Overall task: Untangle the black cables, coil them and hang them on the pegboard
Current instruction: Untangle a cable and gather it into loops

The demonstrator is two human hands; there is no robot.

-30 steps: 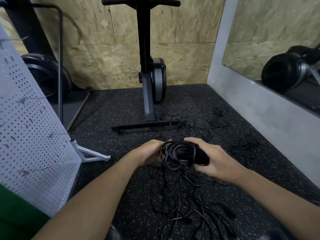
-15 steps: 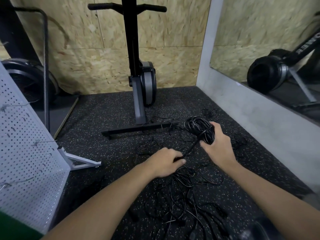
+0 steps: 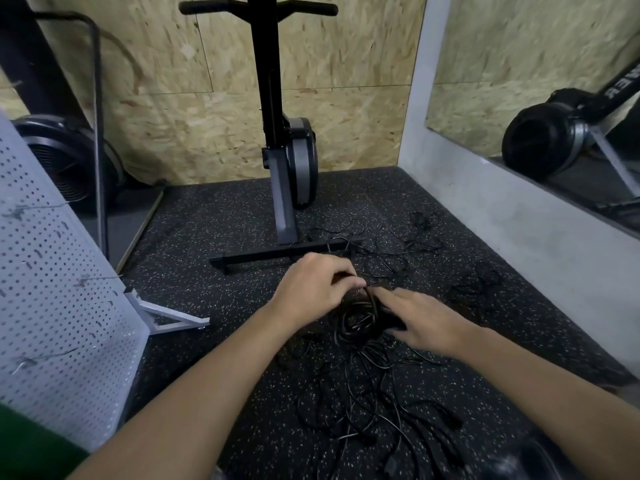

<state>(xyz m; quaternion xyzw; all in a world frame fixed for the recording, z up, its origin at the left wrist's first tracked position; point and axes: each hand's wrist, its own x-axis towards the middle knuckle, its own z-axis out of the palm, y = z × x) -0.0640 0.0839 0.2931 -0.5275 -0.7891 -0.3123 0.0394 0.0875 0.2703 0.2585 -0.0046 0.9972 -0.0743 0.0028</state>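
Right of the pegboard (image 3: 52, 289), loose cables (image 3: 381, 410) sprawl on the floor (image 3: 207, 237). They are likely light and limp. The coil (image 3: 360, 317), also right of it, faces up as a ring, no long axis; grip across its bundled loops. The left hand (image 3: 311, 289) pinches one strand; the right hand (image 3: 426, 320) lies straight-fingered on it, with any grip underneath unclear.

The black rubber floor (image 3: 214, 306), flecked with pale specks, carries a loose tangle of thin black cables (image 3: 374, 403) sprawled right in front of me, and more thin black strands (image 3: 478, 284) lie scattered farther off to my right. Farther back, the black-and-grey upright exercise machine (image 3: 291, 174) stands on its flat black crossbar foot (image 3: 263, 257), with a few strands just beside it. To my left, the white perforated metal pegboard (image 3: 59, 306) rests on its white angled metal foot (image 3: 173, 318).
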